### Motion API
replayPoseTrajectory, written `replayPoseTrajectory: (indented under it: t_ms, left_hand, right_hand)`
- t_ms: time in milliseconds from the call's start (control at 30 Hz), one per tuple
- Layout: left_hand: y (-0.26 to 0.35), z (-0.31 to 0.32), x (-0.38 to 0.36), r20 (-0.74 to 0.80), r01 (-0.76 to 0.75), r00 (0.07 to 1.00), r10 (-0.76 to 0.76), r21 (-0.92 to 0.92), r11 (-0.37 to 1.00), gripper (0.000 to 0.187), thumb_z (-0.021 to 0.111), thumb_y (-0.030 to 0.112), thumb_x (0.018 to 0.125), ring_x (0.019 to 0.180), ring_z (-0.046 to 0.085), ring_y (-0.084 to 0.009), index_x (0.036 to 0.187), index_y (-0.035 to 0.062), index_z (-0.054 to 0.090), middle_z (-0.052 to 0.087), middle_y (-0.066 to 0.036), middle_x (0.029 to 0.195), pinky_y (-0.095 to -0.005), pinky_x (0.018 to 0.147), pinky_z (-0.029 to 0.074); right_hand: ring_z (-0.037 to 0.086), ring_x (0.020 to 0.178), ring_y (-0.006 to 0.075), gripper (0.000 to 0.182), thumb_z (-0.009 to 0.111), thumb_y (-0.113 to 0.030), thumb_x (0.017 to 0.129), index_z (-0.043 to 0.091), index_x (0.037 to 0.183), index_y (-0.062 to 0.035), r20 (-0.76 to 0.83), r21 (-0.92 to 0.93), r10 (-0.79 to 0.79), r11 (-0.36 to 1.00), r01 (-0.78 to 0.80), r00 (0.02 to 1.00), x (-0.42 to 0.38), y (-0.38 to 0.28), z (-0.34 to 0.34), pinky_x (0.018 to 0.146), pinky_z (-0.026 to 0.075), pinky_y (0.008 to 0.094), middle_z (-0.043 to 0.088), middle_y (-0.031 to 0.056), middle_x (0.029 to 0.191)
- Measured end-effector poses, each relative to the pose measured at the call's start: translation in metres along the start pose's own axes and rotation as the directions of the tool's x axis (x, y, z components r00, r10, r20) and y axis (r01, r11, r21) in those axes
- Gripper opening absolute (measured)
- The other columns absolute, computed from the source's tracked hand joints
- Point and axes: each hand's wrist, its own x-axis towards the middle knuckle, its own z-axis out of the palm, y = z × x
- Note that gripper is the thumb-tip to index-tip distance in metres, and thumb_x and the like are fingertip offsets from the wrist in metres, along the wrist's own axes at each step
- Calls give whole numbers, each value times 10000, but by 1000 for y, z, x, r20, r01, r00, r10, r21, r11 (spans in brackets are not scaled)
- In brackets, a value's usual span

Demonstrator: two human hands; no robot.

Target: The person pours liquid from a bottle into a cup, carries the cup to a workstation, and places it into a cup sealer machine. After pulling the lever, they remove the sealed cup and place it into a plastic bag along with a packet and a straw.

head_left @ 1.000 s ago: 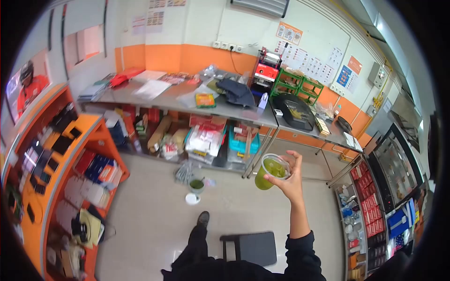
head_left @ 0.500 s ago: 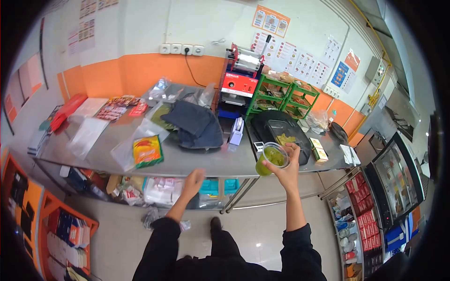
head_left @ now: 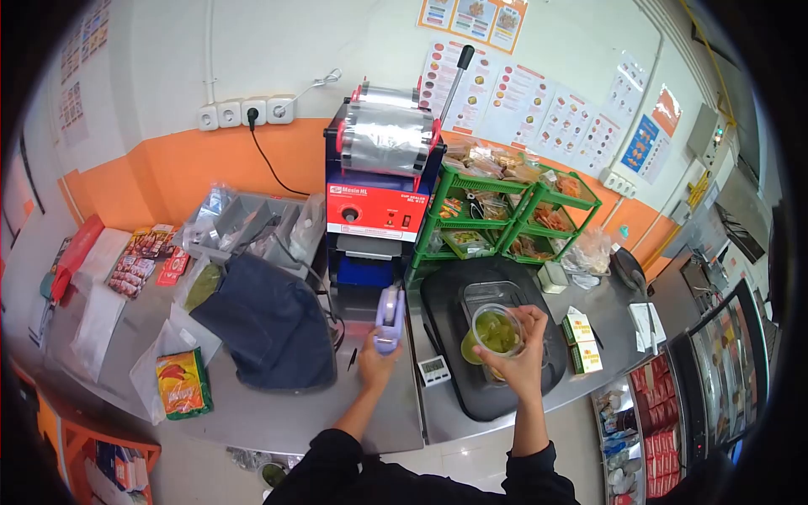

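Note:
In my right hand [head_left: 522,362] is a clear plastic cup [head_left: 495,330] with green pieces in it, its open top tilted toward me. My fingers wrap round its side, above a black tray [head_left: 438,286] that holds a clear plastic container [head_left: 488,292]. My left hand [head_left: 376,364] is closed at the near end of a lilac tape dispenser [head_left: 389,320]; the fingertips are partly hidden by it. Behind the dispenser stands a red and blue cup sealing machine [head_left: 366,210] with a roll of film on top.
Left of the sealer lie a dark cloth bag [head_left: 261,328], a grey divided bin [head_left: 240,227] and a yellow-green packet [head_left: 181,383]. Green racks [head_left: 480,223] with bagged food stand behind the tray. A small white timer [head_left: 434,370] and yellow-white boxes [head_left: 581,341] flank it.
My view has moved closer to the counter and sealer. My left hand has gone from in front of the counter's edge to the tape dispenser. The cup is now over the black tray.

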Motion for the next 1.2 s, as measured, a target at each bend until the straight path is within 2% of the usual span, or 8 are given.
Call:
replayPoseTrajectory:
  t_ms: [333,400,567,667,733,767,933,1200]
  left_hand:
    - [42,108,55,48,-74,996,71,58,996,721,794,414,718,944,646,-398,1268,47,508,651,-225,1088,-458,806,508]
    - [43,114,60,262,-100,961,89,29,995,777,788,459,716,962,641,-400,1299,41,490,640,-241,1106,-454,828,504]
    - [26,117,90,155,-75,982,105,-185,980,815,744,474,781,1025,618,-287,1345,19,372,613,-162,1192,-366,874,482]
    - [14,80,146,-53,149,945,-323,-810,568,627,728,364,839,1091,515,-140,1285,63,406,580,-72,1138,-298,942,409]
    - [23,35,193,214,233,914,-345,-972,16,261,652,187,903,1016,531,-160,1083,82,494,551,-64,1110,-396,975,433]
    - [19,20,207,335,359,873,-355,-933,2,189,629,193,927,946,569,-153,1021,118,483,572,-47,1051,-411,929,486]
    - [1,11,142,193,320,891,-410,-909,268,231,602,234,950,965,613,-181,1110,92,516,603,-44,1044,-432,951,496]
    - [23,-53,56,340,457,861,-377,-843,284,339,556,209,974,1000,624,-170,1288,136,449,619,-41,1121,-399,924,522]
  right_hand:
    - [538,1086,263,863,909,-174,574,334,1204,-46,-34,-48,40,998,-41,999,49,44,-4,956,436,371,473,139,1142]
    - [531,1090,263,871,910,-174,574,332,1212,-44,-40,-26,79,996,-80,996,57,46,1,965,427,368,458,141,1156]
    - [545,1089,270,876,912,-170,566,336,1212,-35,-54,-12,61,998,-61,997,74,56,21,965,437,374,483,144,1140]
    - [553,1079,276,867,911,-165,563,345,1206,-31,-52,30,112,993,-111,992,79,56,33,955,447,380,500,151,1141]
    - [557,1075,275,858,911,-165,560,354,1198,-27,-25,67,78,995,-76,997,78,57,42,940,450,380,506,160,1150]
    - [557,1075,275,858,911,-165,560,354,1198,-27,-14,67,86,994,-85,996,77,58,47,940,450,380,506,160,1150]
    - [587,1042,287,851,905,-152,568,356,1204,-18,64,1,-5,1000,5,998,75,41,75,901,490,372,517,166,1140]
    - [600,1050,247,793,915,-216,579,405,1153,-18,72,65,14,998,-19,997,85,11,166,871,491,337,545,144,1124]
